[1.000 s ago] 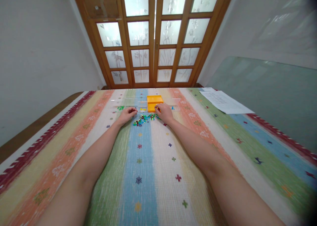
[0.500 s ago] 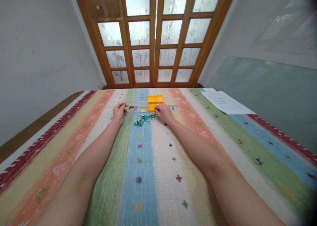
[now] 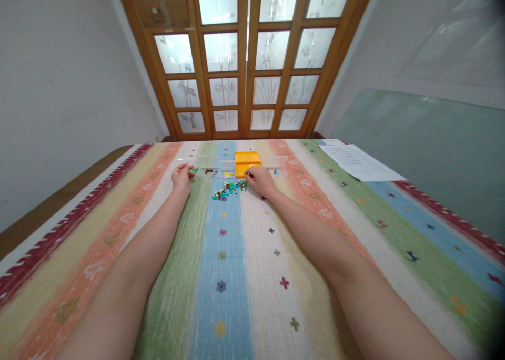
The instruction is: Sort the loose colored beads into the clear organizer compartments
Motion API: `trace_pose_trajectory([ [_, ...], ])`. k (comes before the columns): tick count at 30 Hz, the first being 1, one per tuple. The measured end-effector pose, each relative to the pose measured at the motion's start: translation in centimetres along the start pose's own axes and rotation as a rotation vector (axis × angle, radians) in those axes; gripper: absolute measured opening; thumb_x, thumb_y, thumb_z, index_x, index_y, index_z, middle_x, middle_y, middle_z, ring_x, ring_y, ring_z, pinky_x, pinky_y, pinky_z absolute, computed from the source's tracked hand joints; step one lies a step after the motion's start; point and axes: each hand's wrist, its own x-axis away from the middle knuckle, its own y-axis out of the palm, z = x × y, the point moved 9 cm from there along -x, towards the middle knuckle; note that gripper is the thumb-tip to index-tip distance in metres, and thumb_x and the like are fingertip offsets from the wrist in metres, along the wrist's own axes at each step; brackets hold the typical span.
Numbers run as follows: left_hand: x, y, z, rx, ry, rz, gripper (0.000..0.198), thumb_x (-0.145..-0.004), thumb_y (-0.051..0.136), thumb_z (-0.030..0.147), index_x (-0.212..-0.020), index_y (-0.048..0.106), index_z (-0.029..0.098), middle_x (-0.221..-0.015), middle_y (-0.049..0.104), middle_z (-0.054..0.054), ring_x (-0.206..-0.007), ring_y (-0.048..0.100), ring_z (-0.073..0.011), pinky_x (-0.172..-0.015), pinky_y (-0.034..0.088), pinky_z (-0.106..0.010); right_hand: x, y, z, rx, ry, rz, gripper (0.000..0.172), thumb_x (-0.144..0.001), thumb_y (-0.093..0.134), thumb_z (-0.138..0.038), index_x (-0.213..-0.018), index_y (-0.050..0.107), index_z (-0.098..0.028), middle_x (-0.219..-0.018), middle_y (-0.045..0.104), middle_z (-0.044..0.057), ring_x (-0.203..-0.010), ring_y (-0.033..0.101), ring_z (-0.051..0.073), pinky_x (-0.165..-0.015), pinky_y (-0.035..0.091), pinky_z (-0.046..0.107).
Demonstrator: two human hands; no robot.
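Note:
My left hand [image 3: 182, 178] is over the left end of a row of clear boxes, thumb and fingers drawn together beside some small green pieces [image 3: 193, 170]. Whatever is between those fingertips is too small to make out. At the front of an open orange box [image 3: 247, 156], my right hand [image 3: 260, 180] is closed in a pinch; a dark speck shows by its fingertips. A loose pile of small green, blue, white and dark red pieces [image 3: 226, 192] lies on the cloth, just in front of the boxes and between my hands.
Clear compartments hold dark red pieces [image 3: 209, 171], yellow pieces [image 3: 228, 174] and blue pieces [image 3: 276, 171]. Sheets of paper [image 3: 353, 162] lie at the far right of the striped tablecloth [image 3: 232, 307]. Wooden glass-paned doors [image 3: 248, 76] stand behind the table.
My left hand has moved a little to the left, so green pieces show by its fingertips. My right hand has shifted very slightly left by the orange box.

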Motion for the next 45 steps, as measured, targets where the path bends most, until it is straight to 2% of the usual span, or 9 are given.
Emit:
trace_pose_trajectory([
  [6,0.0,0.5,0.2,-0.074,0.074,-0.058,0.020,-0.077,0.067,0.026,-0.094,0.059,0.019,-0.087,0.069,0.000,-0.053,0.055,-0.0063,-0.056,0.045,-0.019,0.1,0.6,-1.7,-0.102,-0.151,-0.080,0.016,-0.094,0.060,-0.020,-0.098,0.075,-0.019,-0.096,0.074,0.008,-0.094,0.060,0.024,-0.086,0.041,0.035],
  [10,0.8,1.7,0.8,-0.207,0.180,-0.136,0.016,-0.078,0.067,0.028,-0.089,0.063,0.018,-0.080,0.067,0.000,-0.058,0.056,-0.0091,-0.057,0.044,-0.021,0.5,1.2,-3.1,-0.064,-0.244,-0.169,0.015,-0.093,0.062,-0.021,-0.096,0.076,-0.020,-0.096,0.071,0.008,-0.096,0.057,0.025,-0.088,0.039,0.035],
  [15,2.9,5.1,0.6,-0.416,0.289,-0.372,0.016,-0.081,0.066,0.029,-0.091,0.067,0.017,-0.078,0.069,-0.003,-0.067,0.061,-0.0150,-0.064,0.048,-0.025,0.8,1.3,-4.0,-0.008,-0.284,-0.221,0.017,-0.094,0.064,-0.030,-0.101,0.077,-0.021,-0.097,0.067,0.009,-0.097,0.055,0.025,-0.086,0.037,0.035],
  [21,7.5,8.8,0.3,-0.816,0.518,-0.690,0.019,-0.089,0.060,0.030,-0.097,0.074,0.020,-0.084,0.073,-0.003,-0.074,0.064,-0.0183,-0.072,0.050,-0.030,0.9,1.7,-4.6,0.027,-0.300,-0.253,0.018,-0.094,0.066,-0.034,-0.103,0.077,-0.022,-0.099,0.066,0.008,-0.098,0.053,0.025,-0.085,0.035,0.035],
  [27,11.6,11.0,1.0,-1.015,0.737,-0.868,0.022,-0.094,0.057,0.031,-0.101,0.076,0.022,-0.102,0.075,-0.006,-0.096,0.066,-0.0225,-0.091,0.051,-0.037,0.8,1.9,-4.5,0.055,-0.269,-0.249,0.016,-0.094,0.065,-0.032,-0.101,0.076,-0.022,-0.098,0.065,0.008,-0.098,0.051,0.026,-0.085,0.035,0.035],
  [30,12.7,11.6,1.1,-1.070,0.828,-0.929,0.023,-0.095,0.056,0.028,-0.106,0.076,0.022,-0.110,0.074,-0.008,-0.109,0.063,-0.0251,-0.103,0.047,-0.042,0.9,2.1,-4.7,0.045,-0.278,-0.252,0.017,-0.095,0.064,-0.032,-0.101,0.076,-0.022,-0.098,0.065,0.008,-0.098,0.051,0.025,-0.086,0.035,0.035],
  [34,13.2,11.7,0.4,-1.112,0.849,-0.983,0.029,-0.096,0.053,0.025,-0.114,0.075,0.023,-0.120,0.073,-0.008,-0.118,0.061,-0.0261,-0.110,0.043,-0.044,0.9,2.1,-4.8,0.037,-0.281,-0.230,0.017,-0.097,0.062,-0.031,-0.099,0.076,-0.021,-0.097,0.065,0.008,-0.098,0.052,0.025,-0.086,0.035,0.035],
  [39,12.8,11.6,-0.1,-1.162,0.818,-0.980,0.031,-0.095,0.052,0.023,-0.115,0.076,0.025,-0.123,0.072,-0.008,-0.119,0.060,-0.0272,-0.111,0.043,-0.045,0.8,1.9,-4.4,0.030,-0.254,-0.194,0.017,-0.098,0.061,-0.030,-0.096,0.075,-0.020,-0.095,0.066,0.009,-0.098,0.053,0.025,-0.087,0.036,0.035],
  [45,12.7,11.4,0.2,-1.152,0.801,-0.949,0.029,-0.095,0.055,0.025,-0.113,0.078,0.026,-0.117,0.071,-0.008,-0.114,0.059,-0.0271,-0.109,0.043,-0.044,1.0,2.1,-4.6,-0.001,-0.272,-0.251,0.013,-0.093,0.065,-0.028,-0.099,0.076,-0.022,-0.100,0.067,0.008,-0.100,0.054,0.025,-0.089,0.037,0.035],
])
